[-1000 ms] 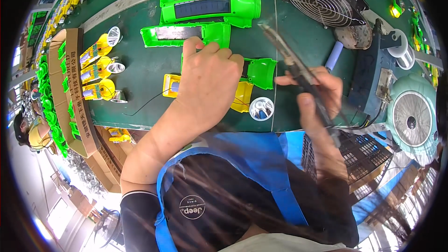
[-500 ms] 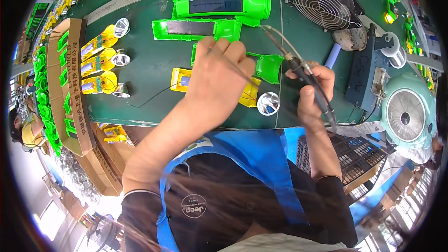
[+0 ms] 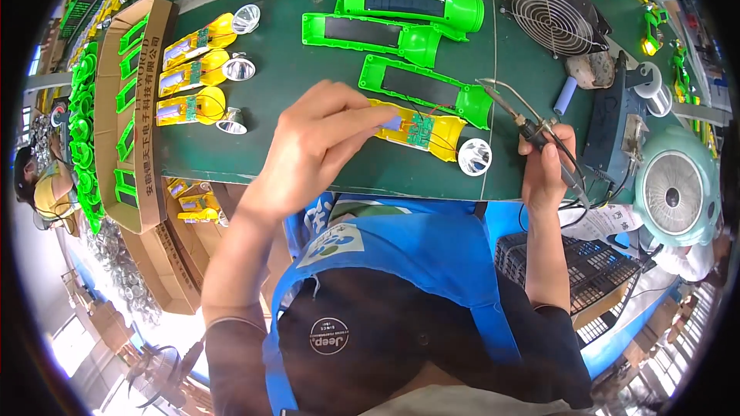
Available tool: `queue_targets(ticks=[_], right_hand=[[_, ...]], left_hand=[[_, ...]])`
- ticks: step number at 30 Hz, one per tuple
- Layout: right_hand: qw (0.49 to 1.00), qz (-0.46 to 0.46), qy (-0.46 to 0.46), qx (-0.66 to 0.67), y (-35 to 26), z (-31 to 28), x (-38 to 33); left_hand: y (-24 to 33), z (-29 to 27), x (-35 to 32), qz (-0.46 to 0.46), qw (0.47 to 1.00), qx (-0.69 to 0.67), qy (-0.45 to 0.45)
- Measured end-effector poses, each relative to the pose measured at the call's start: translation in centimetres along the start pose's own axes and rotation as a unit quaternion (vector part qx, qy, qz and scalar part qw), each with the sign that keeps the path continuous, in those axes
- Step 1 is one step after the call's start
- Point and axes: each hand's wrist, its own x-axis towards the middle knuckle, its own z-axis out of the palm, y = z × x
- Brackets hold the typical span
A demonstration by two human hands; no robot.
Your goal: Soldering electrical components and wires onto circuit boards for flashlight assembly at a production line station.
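My right hand (image 3: 549, 162) grips a soldering iron (image 3: 534, 132) by its dark handle. The iron's tip points up and left, over the end of a green plastic shell (image 3: 472, 106) with a dark panel. Below that shell lies a yellow lamp housing (image 3: 445, 137) with a green circuit board (image 3: 420, 129), thin wires and a round silver reflector (image 3: 475, 157). My left hand (image 3: 327, 135) is at the housing's left end, by a purple battery cell (image 3: 391, 122). Its thumb and index finger are pinched together; anything between them is too small to make out.
Several green shells (image 3: 393, 3) lie at the back. Yellow lamp assemblies (image 3: 193, 69) stand left, beside a cardboard box (image 3: 146, 108). At right are a black fan (image 3: 551, 15), a loose purple cell (image 3: 566, 95), a soldering station (image 3: 605, 123), a solder spool (image 3: 655, 92) and a pale green fan (image 3: 671, 181).
My left hand has moved from the green shell to the yellow housing's left end, uncovering the circuit board. The iron stays in my right hand. The whole view has shifted.
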Motion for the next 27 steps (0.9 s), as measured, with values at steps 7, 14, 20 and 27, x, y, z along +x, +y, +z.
queue_targets(ticks=[7, 14, 20, 27], right_hand=[[0.994, 0.096, -0.048, -0.017, -1.6, 0.2, 0.8], [0.968, 0.194, -0.141, -0.069, -2.4, 1.5, 3.8], [0.954, 0.221, -0.184, -0.086, -2.3, 1.7, 4.8], [0.954, 0.227, -0.178, -0.08, -2.4, 1.7, 4.9]], left_hand=[[-0.8, 1.1, 1.8, 0.026, 0.994, 0.04, -0.102], [-0.1, 2.8, 2.3, 0.035, 0.987, 0.125, -0.096], [-0.2, 3.0, 2.4, 0.046, 0.983, 0.15, -0.095], [-0.6, 2.7, 2.6, 0.032, 0.986, 0.113, -0.121]])
